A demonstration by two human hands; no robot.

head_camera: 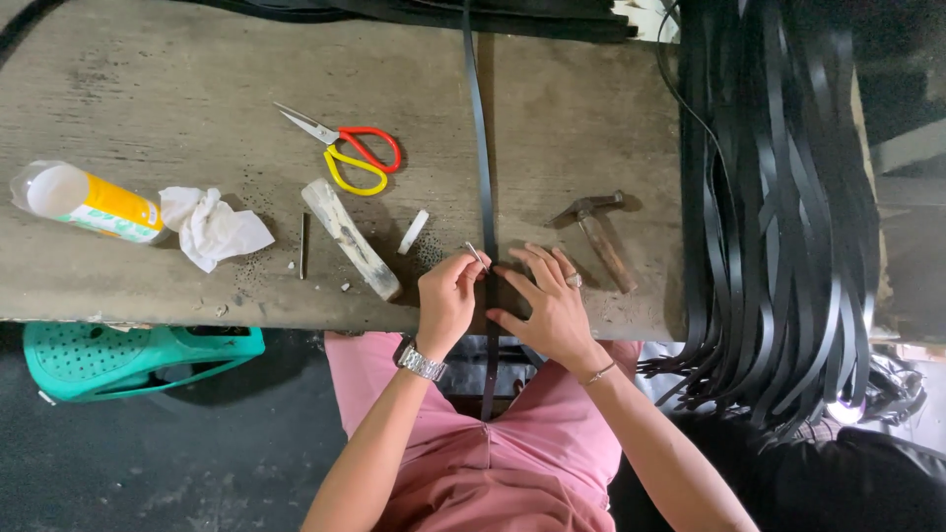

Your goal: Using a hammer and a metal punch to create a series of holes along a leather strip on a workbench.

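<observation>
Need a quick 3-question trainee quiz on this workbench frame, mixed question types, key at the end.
1. True or false: the left hand pinches a small metal pin over the black strap.
2. Which tool lies just right of the right hand? A) hammer B) scissors C) wooden stick
3. Fill in: the crumpled white cloth lies beside the ___ with the yellow label.

Key: 1 true; 2 A; 3 bottle.
</observation>
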